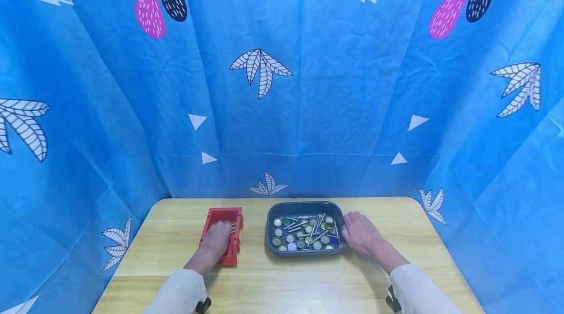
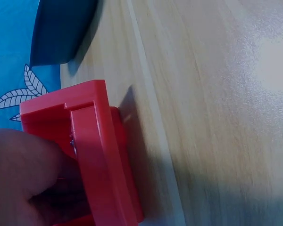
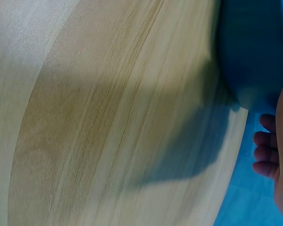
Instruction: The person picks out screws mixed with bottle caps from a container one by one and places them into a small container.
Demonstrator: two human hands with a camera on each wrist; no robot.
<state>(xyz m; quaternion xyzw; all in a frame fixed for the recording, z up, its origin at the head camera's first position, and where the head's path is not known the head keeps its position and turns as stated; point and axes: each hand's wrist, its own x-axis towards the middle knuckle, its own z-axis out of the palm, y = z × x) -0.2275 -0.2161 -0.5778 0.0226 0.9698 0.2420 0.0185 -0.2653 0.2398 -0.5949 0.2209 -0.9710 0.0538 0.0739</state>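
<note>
A red plastic bin (image 1: pixel 239 240) stands on the left of the table, with my left hand (image 1: pixel 218 235) reaching down into it. Slim metal bolts (image 1: pixel 233 227) show beside that hand's fingers at the bin's right wall. In the left wrist view the fingers go down behind the wall of the bin, so their tips are hidden and I cannot tell whether they hold anything. A dark grey tub (image 1: pixel 304 253) with bolts (image 1: pixel 296 226) and round bottle caps (image 1: pixel 292 246) is in the middle. My right hand (image 1: pixel 362 233) holds its right rim, fingers (image 3: pixel 265 154) curled outside the wall.
The wooden table (image 1: pixel 282 284) has rounded far corners. A blue patterned curtain (image 1: pixel 282 132) hangs close behind the table and along both sides. A strip of bare table lies between the red bin and the grey tub.
</note>
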